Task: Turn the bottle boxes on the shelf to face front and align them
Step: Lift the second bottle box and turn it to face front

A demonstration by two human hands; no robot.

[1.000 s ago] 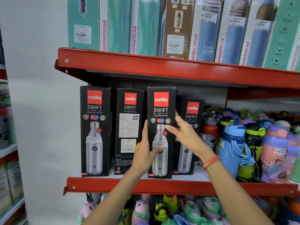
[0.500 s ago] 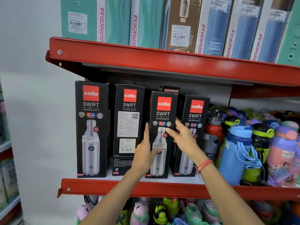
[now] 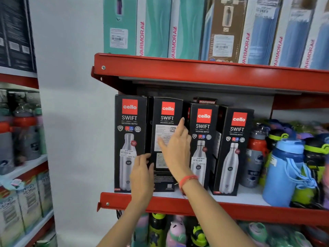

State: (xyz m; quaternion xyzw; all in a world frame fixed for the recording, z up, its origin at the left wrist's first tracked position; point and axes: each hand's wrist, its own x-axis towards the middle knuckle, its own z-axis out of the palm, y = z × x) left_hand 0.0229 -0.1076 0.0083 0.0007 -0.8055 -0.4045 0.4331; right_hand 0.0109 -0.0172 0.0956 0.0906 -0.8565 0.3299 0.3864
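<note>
Several black Cello Swift bottle boxes stand in a row on the red middle shelf (image 3: 231,209). The first box (image 3: 129,132), third box (image 3: 203,139) and fourth box (image 3: 233,150) show the bottle picture. The second box (image 3: 166,111) shows a side with printed labels instead. My left hand (image 3: 142,173) touches the second box's lower left edge, fingers curled on it. My right hand (image 3: 176,148) lies over the second box's face with fingers spread, its fingertips at the box's right edge. A red band is on my right wrist.
Loose coloured water bottles (image 3: 283,168) crowd the shelf right of the boxes. Tall Varmora boxes (image 3: 154,27) fill the upper shelf (image 3: 195,68). More bottles (image 3: 176,232) sit on the shelf below. Another rack (image 3: 19,157) stands at the left past a white wall.
Both hands left the third box and moved left onto the second box. The third box now stands back in the row. The view shifted, so the shelf sits further right.
</note>
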